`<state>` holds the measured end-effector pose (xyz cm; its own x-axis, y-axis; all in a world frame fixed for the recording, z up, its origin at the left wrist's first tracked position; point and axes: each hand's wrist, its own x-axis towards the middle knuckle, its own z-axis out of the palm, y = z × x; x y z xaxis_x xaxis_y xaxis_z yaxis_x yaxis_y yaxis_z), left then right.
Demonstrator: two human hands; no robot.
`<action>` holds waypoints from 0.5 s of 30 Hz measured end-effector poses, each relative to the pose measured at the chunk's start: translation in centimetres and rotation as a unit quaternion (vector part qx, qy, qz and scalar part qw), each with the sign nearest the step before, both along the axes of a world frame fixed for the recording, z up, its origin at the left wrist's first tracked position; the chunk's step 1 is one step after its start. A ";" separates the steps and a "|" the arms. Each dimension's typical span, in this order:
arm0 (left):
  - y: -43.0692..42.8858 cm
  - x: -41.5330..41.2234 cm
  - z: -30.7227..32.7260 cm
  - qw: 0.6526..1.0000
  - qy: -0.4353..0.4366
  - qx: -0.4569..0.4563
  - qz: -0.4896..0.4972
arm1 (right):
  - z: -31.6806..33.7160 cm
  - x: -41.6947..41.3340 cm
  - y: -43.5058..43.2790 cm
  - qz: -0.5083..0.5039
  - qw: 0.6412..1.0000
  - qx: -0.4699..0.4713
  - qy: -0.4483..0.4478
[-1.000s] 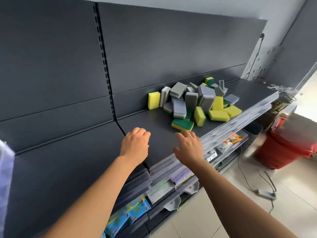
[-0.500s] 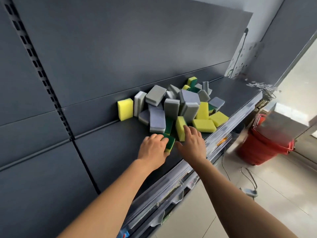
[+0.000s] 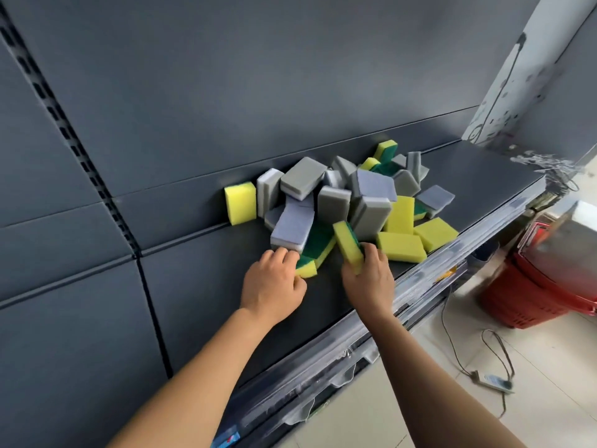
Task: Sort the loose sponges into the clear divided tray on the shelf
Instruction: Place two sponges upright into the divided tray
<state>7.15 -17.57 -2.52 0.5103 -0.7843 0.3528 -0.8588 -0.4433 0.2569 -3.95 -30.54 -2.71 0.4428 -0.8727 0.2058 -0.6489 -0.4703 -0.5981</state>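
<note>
A heap of loose sponges, grey ones and yellow-green ones, lies on the dark shelf against the back panel. My left hand grips a flat yellow-green sponge at the heap's near edge. My right hand holds a yellow-green sponge standing on edge. One yellow sponge leans alone on the back panel to the left. No clear divided tray shows on the shelf top.
A clear plastic strip runs along the shelf's front edge, with lower shelves beneath. Red baskets stand stacked on the tiled floor at the right. A cable with a power strip lies on the floor.
Both hands have reached forward from the shelf's front to the heap. The left hand has closed on the flat yellow-green sponge and the right on the upright one. The view swung right.
</note>
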 end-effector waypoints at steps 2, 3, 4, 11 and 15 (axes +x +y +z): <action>0.9 -0.1 0.1 0.998 0.004 -0.057 0.016 | 0.3 -0.6 0.2 0.018 0.998 -0.005 -0.053; 1.4 -0.4 0.2 0.996 0.013 -0.079 0.024 | 0.5 -0.9 0.3 0.028 0.996 -0.010 -0.079; 1.8 -0.8 0.4 0.994 0.027 -0.102 0.032 | 0.7 -1.2 0.4 0.037 0.994 -0.012 -0.104; 5.6 -4.1 1.4 0.936 0.168 -0.261 0.165 | 2.4 -2.7 2.2 0.121 0.966 -0.040 -0.225; 9.0 -5.2 1.5 0.886 0.241 -0.334 0.215 | 3.6 -2.8 4.7 0.172 0.953 -0.043 -0.247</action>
<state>1.97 -8.62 -0.99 0.9284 -0.1791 0.3256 -0.3675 -0.3135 0.8756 -6.74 -25.86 0.92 0.5302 -0.6640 0.5272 -0.0972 -0.6653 -0.7402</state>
